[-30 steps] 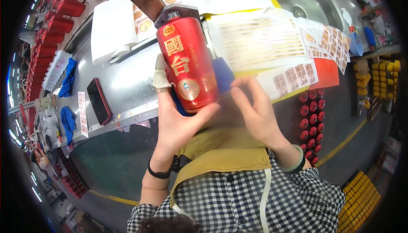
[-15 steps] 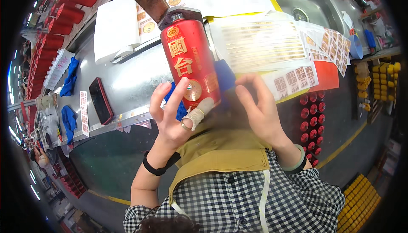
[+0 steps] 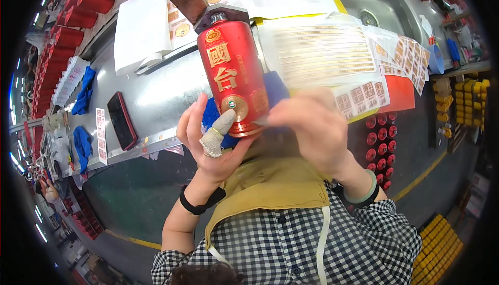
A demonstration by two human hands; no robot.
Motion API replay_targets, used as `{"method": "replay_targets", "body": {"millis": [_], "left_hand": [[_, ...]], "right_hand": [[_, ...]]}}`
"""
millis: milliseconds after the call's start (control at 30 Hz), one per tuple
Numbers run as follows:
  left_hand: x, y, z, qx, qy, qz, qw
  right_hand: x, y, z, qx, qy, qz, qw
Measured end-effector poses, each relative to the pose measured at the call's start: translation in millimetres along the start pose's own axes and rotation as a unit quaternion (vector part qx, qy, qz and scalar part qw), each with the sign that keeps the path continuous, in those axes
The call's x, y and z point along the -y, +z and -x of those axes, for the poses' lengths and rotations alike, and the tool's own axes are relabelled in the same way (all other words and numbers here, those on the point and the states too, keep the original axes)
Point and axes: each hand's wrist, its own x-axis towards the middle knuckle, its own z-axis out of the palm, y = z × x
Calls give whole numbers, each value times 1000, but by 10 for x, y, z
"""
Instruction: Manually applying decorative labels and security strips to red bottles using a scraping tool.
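glossy red cylindrical bottle (image 3: 232,85) | left hand (image 3: 210,142) cradles base | right hand (image 3: 312,126) blurred, grip unclear

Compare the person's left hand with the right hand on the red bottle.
The left hand is sharp in the picture; the right hand is blurred. The left thumb wears a knitted cot; no cover can be made out on the right. The left wrist carries a black band, the right a pale green bangle. The left hand cups the red bottle from below, the right meets its lower side. Both are bare and touch the bottle.
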Motion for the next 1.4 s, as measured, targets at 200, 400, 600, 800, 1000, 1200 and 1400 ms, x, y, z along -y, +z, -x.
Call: {"method": "replay_targets", "body": {"millis": [200, 400, 600, 800, 1000, 1200, 1400], "left_hand": [[82, -25, -14, 0, 72, -77, 994], [249, 143, 55, -73, 174, -59, 980], [143, 56, -64, 8, 173, -44, 984], [95, 34, 213, -38, 51, -51, 997], [77, 93, 390, -57, -40, -21, 997], [54, 151, 376, -28, -165, 197, 966], [58, 168, 233, -1, -197, 178, 964]], "right_hand": [[4, -71, 140, 56, -116, 74, 989], [-54, -135, 154, -35, -15, -7, 999], [0, -78, 189, -103, 157, -60, 980], [124, 67, 232, -53, 220, -108, 968], [206, 152, 313, -11, 264, -47, 963], [164, 34, 330, -48, 234, -39, 970], [254, 185, 377, -32, 219, -98, 970]]}}
